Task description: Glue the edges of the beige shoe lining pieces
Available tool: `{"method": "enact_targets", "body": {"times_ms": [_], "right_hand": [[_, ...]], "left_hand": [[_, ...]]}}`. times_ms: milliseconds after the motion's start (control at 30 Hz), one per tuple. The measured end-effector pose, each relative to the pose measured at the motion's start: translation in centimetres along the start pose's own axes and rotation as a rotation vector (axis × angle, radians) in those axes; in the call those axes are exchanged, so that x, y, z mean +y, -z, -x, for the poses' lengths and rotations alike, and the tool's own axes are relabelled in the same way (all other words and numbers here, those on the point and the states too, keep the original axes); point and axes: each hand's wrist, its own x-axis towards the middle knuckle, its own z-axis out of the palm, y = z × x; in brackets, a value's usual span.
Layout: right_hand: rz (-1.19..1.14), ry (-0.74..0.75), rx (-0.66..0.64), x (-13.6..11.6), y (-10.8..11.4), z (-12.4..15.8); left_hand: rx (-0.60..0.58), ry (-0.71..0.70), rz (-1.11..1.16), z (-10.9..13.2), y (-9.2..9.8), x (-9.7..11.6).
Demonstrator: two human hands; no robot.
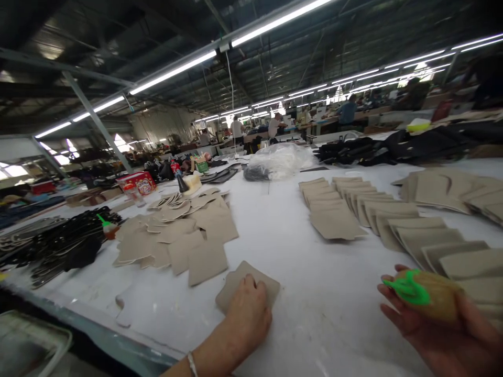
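Note:
On the white tabletop in front of me lies a flat beige fabric piece (231, 283). My left hand (248, 303) rests on it with curled fingers pressed down at its right part; the fingertips are partly hidden. At the right, my right hand (440, 324) is wrapped from below around a glue bottle (436, 296) with a brownish body and a bright green nozzle cap, which points left. A loose heap of similar beige pieces (181, 230) spreads beyond my left hand. Past my right hand, more beige pieces (416, 230) lie overlapped in fanned rows.
Stacked black pieces (66, 246) and a second green-tipped bottle (108, 228) lie at the left. Farther back are a red box (137, 182), clear plastic wrap (279, 159) and black material (361, 149). The table's front edge (98, 324) runs at lower left. People sit in the background.

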Motion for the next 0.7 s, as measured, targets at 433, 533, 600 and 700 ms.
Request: {"method": "enact_targets", "body": {"times_ms": [433,533,600,700], "right_hand": [[0.104,0.012,0.052,0.0,-5.2,2.5],[0.101,-0.008,0.023,0.2,-5.3,2.6],[0.102,-0.023,0.005,0.4,-5.1,2.7],[0.158,0.004,-0.054,0.8,-4.6,2.9]], "left_hand": [[-0.057,-0.017,-0.033,0.4,1.2,0.7],[-0.016,0.011,-0.023,-0.1,0.3,1.3],[0.038,0.025,0.054,-0.6,0.0,1.3],[0.053,0.015,0.2,-1.3,0.4,0.4]]}}
